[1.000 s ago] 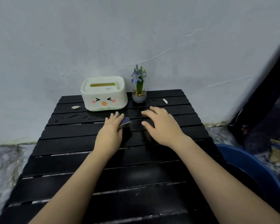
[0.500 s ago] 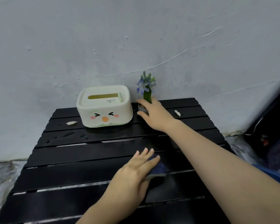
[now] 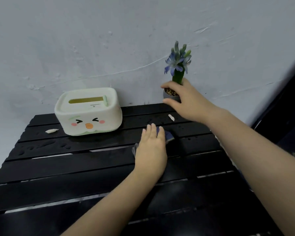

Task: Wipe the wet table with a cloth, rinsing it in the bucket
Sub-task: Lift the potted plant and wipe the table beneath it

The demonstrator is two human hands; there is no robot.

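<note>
My left hand [image 3: 151,150] lies flat on a dark blue cloth [image 3: 169,136], pressing it onto the black slatted table [image 3: 75,167]; only the cloth's right corner and a bit at the left show. Water drops sit on the far slats. My right hand [image 3: 189,101] grips a small grey flower pot [image 3: 170,95] with a blue flower and holds it lifted above the table's back edge. The bucket is out of view.
A white tissue box [image 3: 89,112] with a duck face stands at the back left. Two small white scraps lie on the table, one left of the box [image 3: 51,131], one near my right hand [image 3: 171,117]. A pale wall rises right behind the table.
My right hand has closed on the flower pot and lifted it off the table. My left hand slid the cloth forward toward the spot where the pot stood.
</note>
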